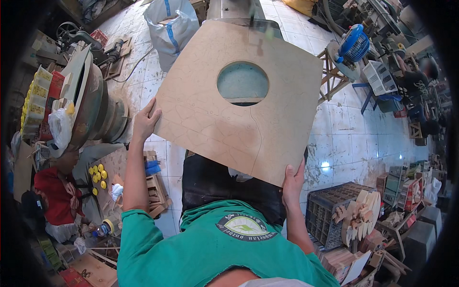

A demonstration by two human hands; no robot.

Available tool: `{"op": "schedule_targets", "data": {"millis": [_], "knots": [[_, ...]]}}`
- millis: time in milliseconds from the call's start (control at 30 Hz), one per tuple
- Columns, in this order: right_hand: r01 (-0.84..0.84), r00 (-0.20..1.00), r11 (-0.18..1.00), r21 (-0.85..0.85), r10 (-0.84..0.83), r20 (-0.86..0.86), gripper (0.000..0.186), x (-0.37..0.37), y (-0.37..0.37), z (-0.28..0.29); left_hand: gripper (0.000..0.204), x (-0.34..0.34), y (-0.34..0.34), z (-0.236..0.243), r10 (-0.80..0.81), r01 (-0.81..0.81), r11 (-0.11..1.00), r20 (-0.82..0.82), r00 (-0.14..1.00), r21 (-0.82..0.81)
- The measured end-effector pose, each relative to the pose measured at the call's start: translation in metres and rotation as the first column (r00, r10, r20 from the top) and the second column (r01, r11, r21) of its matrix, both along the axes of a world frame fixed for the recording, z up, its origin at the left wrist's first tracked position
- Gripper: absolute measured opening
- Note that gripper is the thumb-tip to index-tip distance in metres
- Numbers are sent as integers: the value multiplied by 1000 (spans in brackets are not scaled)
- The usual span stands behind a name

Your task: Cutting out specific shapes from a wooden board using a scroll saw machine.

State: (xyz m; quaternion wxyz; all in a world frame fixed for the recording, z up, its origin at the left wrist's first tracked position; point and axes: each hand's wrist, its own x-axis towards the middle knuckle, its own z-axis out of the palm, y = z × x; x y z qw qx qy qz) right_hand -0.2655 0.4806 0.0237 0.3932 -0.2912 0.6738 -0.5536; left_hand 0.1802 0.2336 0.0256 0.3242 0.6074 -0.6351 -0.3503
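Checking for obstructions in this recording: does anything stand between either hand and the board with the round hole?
Nothing visible does. The left hand touches the left edge of the board, and the right hand its near right corner, with nothing seen in between.

Obstacle: wide board (229,126) (passage through hole (243,82))

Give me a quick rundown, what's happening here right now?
The person has a large tan board in both hands: the left hand grips its left corner, and the right hand its lower right corner. A round hole is already cut through it, showing a bluish surface beyond, and faint curving lines mark its face. Off to the left, someone in a red top is near some yellow round pieces.
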Motion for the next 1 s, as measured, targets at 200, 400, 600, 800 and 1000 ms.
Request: {"op": "schedule_targets", "data": {"millis": [200,400,600,800,1000], "knots": [[35,998,999,12,-36,42,56,3,-4,0,60,-1,-4,3,11,-11,1000,2,1000,25],[28,999,999,17,-28,24,57,2,-6,-2,61,0,-9,1,0,0,1000,-19,1000,12],[21,999,997,69,-23,28,56,4,-10,2,61,8,-14,-9,-23,21,999,-64,998,-28],[36,996,998,59,-41,81,56,9,-17,17,61,2,-16,-4,-22,21,1000,-77,997,-6],[24,995,998,58,-29,96,57,6,-19,13,61,5,-22,-9,-31,30,999,-76,997,-23]]}}
